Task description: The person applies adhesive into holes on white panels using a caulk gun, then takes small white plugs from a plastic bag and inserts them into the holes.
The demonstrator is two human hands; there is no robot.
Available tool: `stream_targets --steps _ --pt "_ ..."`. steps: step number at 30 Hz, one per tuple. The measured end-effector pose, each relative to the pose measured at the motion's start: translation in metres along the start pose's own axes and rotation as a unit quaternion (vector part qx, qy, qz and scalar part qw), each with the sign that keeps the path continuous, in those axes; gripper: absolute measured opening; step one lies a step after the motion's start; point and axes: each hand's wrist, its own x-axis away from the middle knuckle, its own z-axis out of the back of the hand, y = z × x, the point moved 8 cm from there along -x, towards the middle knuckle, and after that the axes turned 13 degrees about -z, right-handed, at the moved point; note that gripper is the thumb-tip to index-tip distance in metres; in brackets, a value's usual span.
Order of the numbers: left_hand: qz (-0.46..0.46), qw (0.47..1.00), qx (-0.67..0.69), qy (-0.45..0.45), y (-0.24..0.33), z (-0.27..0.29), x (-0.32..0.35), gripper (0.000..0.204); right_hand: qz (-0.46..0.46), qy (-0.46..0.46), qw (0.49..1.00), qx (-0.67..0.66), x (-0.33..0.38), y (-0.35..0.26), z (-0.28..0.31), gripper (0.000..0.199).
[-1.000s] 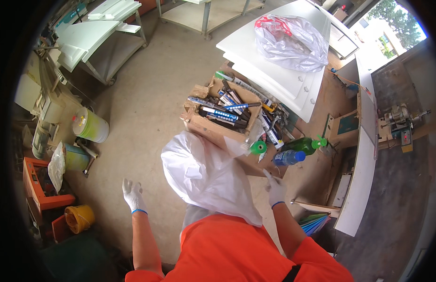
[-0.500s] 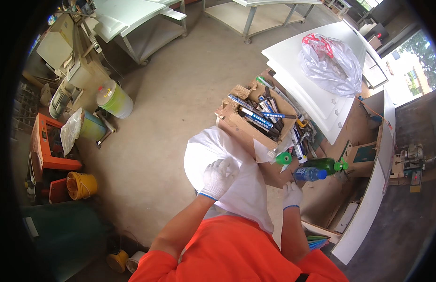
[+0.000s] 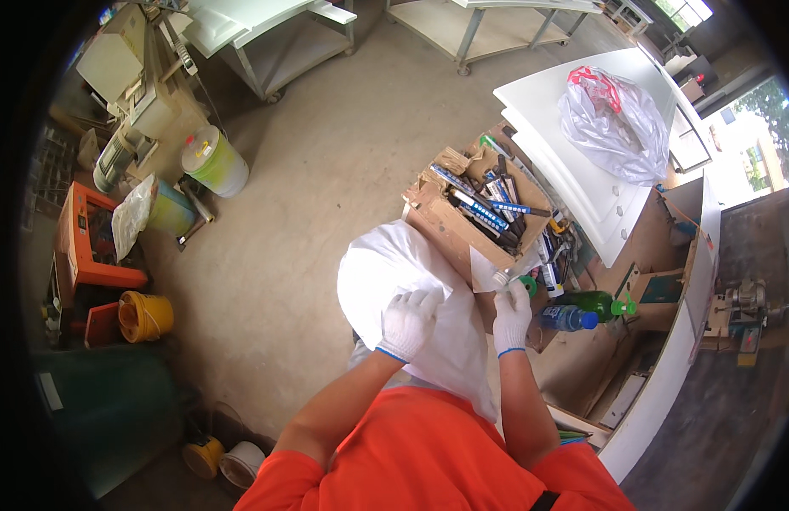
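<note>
Both my hands wear white knit gloves with blue cuffs. My left hand (image 3: 411, 324) is over the white sheet-like covering (image 3: 384, 260) across my lap, its fingers curled closed; whatever it may hold is hidden. Beside the near side of the cardboard box, my right hand (image 3: 512, 318) has its fingers drawn together, fingertips next to a small clear bottle (image 3: 502, 278). What sits between those fingers cannot be made out. Just behind the right fingertips is a green roll (image 3: 528, 286), partly covered. Several markers (image 3: 488, 204) fill the open cardboard box (image 3: 452, 236).
A blue-capped bottle (image 3: 568, 318) and a green bottle (image 3: 595, 302) lie right of my right hand. Beyond them, white panels (image 3: 573, 162) carry a plastic bag (image 3: 614, 128). A wooden frame (image 3: 658, 358) borders the right side. Buckets (image 3: 217, 163) stand on the floor at left.
My right hand has moved up and left, from beside the blue-capped bottle to the small clear bottle and green roll. My left hand stays over the white covering. The view has shifted slightly.
</note>
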Motion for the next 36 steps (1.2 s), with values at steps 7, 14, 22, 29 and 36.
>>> stream_targets --steps 7,14,22,29,36 --pt "-0.047 0.997 0.024 0.052 0.002 0.006 0.005 0.031 -0.083 -0.185 0.979 0.018 0.05 -0.061 -0.078 0.039" --pt "-0.04 0.992 0.066 0.098 0.01 0.042 -0.011 0.031 -0.032 -0.237 0.966 0.094 0.032 -0.089 -0.118 0.019" --pt "0.214 0.948 0.234 -0.039 -0.076 0.027 -0.023 0.02 -0.109 -0.375 0.92 0.029 0.041 -0.1 -0.143 0.011" --pt "0.147 0.947 0.271 -0.086 -0.116 -0.016 -0.016 0.023 -0.09 -0.421 0.903 0.004 0.043 -0.095 -0.159 0.005" --pt "0.157 0.967 0.166 -0.117 -0.108 0.01 -0.031 0.024 -0.039 -0.436 0.898 0.046 0.042 -0.109 -0.161 0.005"
